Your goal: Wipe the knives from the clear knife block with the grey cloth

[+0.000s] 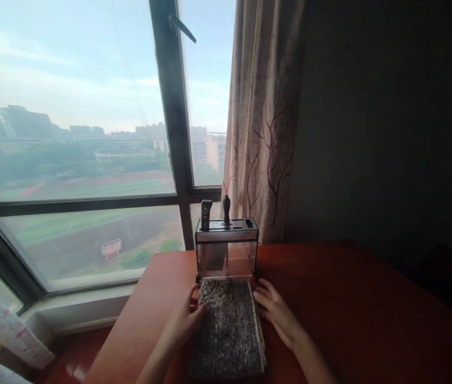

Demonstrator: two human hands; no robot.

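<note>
A dark grey, rough and fibrous rectangular slab (229,333) with pale, layered-looking right edges lies flat on the table in front of me. My left hand (184,317) is at its upper left side, thumb at the slab's edge and fingers curved apart. On the opposite side is my right hand (274,306), fingers spread, their tips at or very near the right edge; contact is hard to make out. Directly behind the slab stands a clear-sided box (242,258) with a dark slotted top. A flat black handle (206,215) and a rounded black handle (226,209) with a red cord rise from it.
The reddish-brown wooden table (325,298) extends to the right into shadow. A large window with a dark frame (86,207) is at the left. A patterned curtain (264,122) hangs behind the box, beside a dark wall (381,122).
</note>
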